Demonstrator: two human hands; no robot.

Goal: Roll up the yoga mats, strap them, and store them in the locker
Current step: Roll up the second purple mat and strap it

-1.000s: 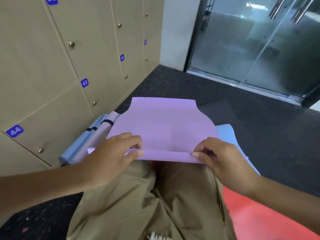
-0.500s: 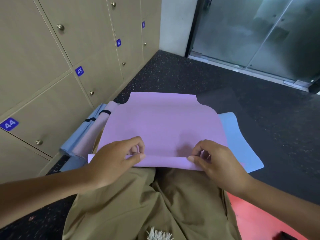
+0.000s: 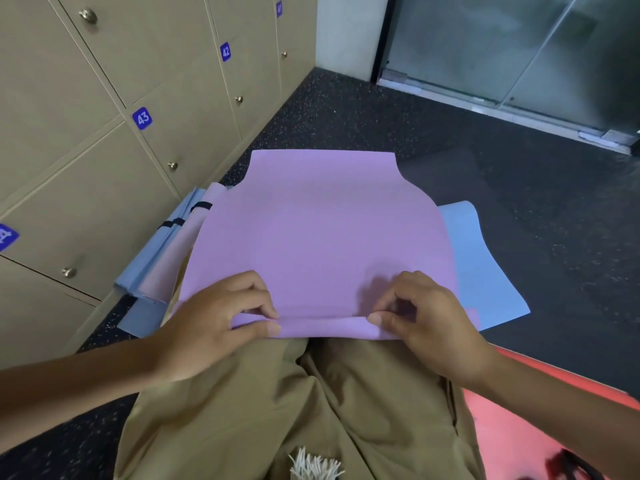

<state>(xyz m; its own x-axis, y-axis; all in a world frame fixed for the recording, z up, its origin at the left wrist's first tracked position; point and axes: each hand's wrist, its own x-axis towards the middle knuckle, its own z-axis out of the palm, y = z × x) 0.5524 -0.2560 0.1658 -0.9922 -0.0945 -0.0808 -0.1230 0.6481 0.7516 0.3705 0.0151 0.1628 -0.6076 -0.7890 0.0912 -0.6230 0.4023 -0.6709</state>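
The lockers (image 3: pixel 104 150), shut and numbered, fill the wall off to the left of where the hands work. Dark speckled floor (image 3: pixel 519 202) stretches beyond the grip toward glass doors.

The purple mat (image 3: pixel 318 237) lies spread flat, running forward from the grip, with only its near edge turned over into a thin first curl. A blue mat (image 3: pixel 485 271) lies flat beneath it, showing out to the right of the right hand. A red mat (image 3: pixel 512 427) lies behind and to the right of the grip, next to the person's leg. To the left of the left hand, against the base of the lockers, rests a bundle of rolled mats (image 3: pixel 166 258), blue and pale pink, with dark straps around them.

The left hand (image 3: pixel 211 323) pinches the left part of the purple mat's curled edge, thumb under the fold and fingers curled over it. The right hand (image 3: pixel 426 320) pinches the same curl further right, thumb tip against the roll and fingers bent above it. Both grips close on the mat itself, just in front of the person's knees.

By my reading the task is partly done: the strapped bundle suggests some mats are rolled and bound, though none appears stored, since every locker door in view is shut. The purple mat is barely begun; it needs full rolling and strapping, then the blue and likely the red, then stowing.
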